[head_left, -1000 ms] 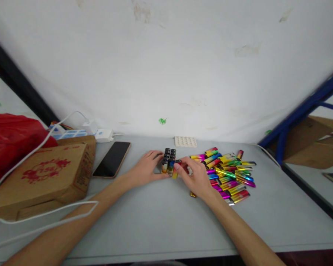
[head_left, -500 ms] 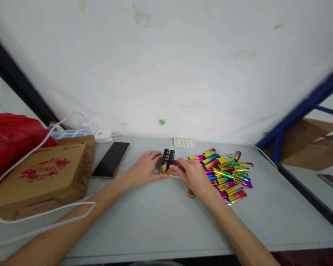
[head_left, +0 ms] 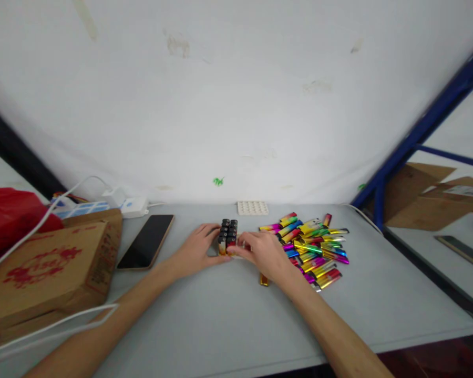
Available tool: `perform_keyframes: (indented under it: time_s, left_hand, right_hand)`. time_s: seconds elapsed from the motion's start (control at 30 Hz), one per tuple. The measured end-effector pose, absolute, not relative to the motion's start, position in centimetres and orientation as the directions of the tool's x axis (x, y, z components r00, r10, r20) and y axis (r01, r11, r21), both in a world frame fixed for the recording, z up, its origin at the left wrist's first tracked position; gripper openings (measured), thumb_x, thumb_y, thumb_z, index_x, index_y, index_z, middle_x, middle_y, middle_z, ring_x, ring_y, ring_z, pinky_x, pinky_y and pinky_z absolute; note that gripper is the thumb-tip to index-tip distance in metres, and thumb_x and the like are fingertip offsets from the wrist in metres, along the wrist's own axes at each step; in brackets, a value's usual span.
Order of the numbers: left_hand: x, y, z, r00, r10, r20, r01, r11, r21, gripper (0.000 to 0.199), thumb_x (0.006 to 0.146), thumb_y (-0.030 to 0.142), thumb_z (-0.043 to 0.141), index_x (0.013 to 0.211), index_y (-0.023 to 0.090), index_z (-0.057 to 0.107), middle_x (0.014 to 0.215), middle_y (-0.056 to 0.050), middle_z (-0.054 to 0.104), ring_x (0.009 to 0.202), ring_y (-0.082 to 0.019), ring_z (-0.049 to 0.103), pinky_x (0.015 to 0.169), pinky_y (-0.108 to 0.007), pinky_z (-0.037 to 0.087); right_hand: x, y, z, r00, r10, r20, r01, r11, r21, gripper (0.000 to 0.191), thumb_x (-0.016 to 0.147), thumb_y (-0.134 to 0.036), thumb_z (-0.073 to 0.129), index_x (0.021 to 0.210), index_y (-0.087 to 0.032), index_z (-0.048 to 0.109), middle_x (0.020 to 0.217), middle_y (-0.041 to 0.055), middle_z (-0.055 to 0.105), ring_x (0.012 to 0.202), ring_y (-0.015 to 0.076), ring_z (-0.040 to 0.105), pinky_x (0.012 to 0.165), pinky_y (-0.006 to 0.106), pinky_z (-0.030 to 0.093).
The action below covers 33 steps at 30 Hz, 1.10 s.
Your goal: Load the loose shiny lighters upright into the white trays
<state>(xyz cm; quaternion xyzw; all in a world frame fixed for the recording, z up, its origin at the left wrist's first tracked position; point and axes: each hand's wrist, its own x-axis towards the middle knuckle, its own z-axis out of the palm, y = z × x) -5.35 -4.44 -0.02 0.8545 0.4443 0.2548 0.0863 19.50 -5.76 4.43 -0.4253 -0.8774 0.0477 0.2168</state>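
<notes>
While upright, lighters (head_left: pixel 223 242) between two hands (head_left: pixel 199 249) (head_left: pixel 267 254)

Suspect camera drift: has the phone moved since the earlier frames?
No. The phone keeps its offset from the white power strip; the view itself shifted.

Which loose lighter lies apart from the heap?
The gold one, alone on the near side of the right hand; the others lie together in the heap.
</notes>
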Motion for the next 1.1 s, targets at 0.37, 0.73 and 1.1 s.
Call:
perform_keyframes:
  time_s: [0.37, 0.73, 1.1]
  left_hand:
    - [-5.4, -4.4, 0.0, 0.474, 0.806, 0.355, 0.720, -0.587, 0.370, 0.074, 0.086, 0.072, 0.075, 0.139, 0.021, 0.067, 0.145, -0.018, 0.066, 0.134, -0.039, 0.061, 0.117, -0.055, 0.050]
    - [-5.3, -4.4, 0.0, 0.471, 0.818, 0.330, 0.741, -0.570, 0.355, 0.077, 0.084, 0.072, 0.078, 0.136, 0.017, 0.068, 0.145, -0.020, 0.066, 0.134, -0.040, 0.061, 0.117, -0.055, 0.049]
    - [-6.8, -3.8, 0.9, 0.514, 0.816, 0.265, 0.672, -0.575, 0.467, 0.074, 0.081, 0.063, 0.085, 0.138, 0.019, 0.069, 0.148, -0.017, 0.064, 0.138, -0.039, 0.059, 0.122, -0.054, 0.048]
  right_hand:
    - [29.2, 1.0, 2.2, -0.449, 0.832, 0.326, 0.794, 0.539, -0.280, 0.026, 0.103, -0.020, 0.061, 0.122, -0.016, 0.079, 0.123, 0.0159, 0.079, 0.115, 0.0284, 0.073, 0.105, 0.042, 0.054]
    - [29.3, 1.6, 2.2, -0.468, 0.851, 0.238, 0.833, 0.515, -0.202, 0.025, 0.106, -0.023, 0.059, 0.118, -0.018, 0.080, 0.117, 0.0148, 0.076, 0.111, 0.0252, 0.071, 0.101, 0.034, 0.051]
    - [26.1, 0.0, 2.9, -0.052, 0.931, 0.362, 0.386, 0.353, -0.852, 0.047, 0.090, -0.063, 0.071, 0.097, -0.018, 0.079, 0.073, 0.0021, 0.071, 0.064, 0.0170, 0.057, 0.065, 0.029, 0.047]
